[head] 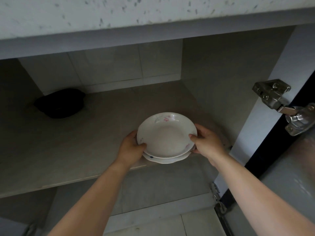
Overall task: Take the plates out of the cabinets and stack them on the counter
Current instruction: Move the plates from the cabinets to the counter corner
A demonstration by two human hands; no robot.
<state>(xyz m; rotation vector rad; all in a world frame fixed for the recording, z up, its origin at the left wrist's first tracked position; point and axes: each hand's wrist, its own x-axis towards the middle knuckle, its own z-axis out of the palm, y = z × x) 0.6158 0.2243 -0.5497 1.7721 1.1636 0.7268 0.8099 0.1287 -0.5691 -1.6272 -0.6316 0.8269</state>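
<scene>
Gripping opposite rims, our left hand (132,147) and right hand (208,142) hold two stacked plates (166,135) at frame centre, at the front edge of the shelf (68,147). Glazed china, we judge: stiff, slick, breakable; thumbs over, fingers under suits. Farther back, upper left, a black vessel (59,103).

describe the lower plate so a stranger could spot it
At the front edge of the cabinet shelf, the left hand and right hand hold two stacked plates. The lower plate peeks out beneath; unlike the pink-flowered top plate, its rim is wavy with a blue mark.
</scene>
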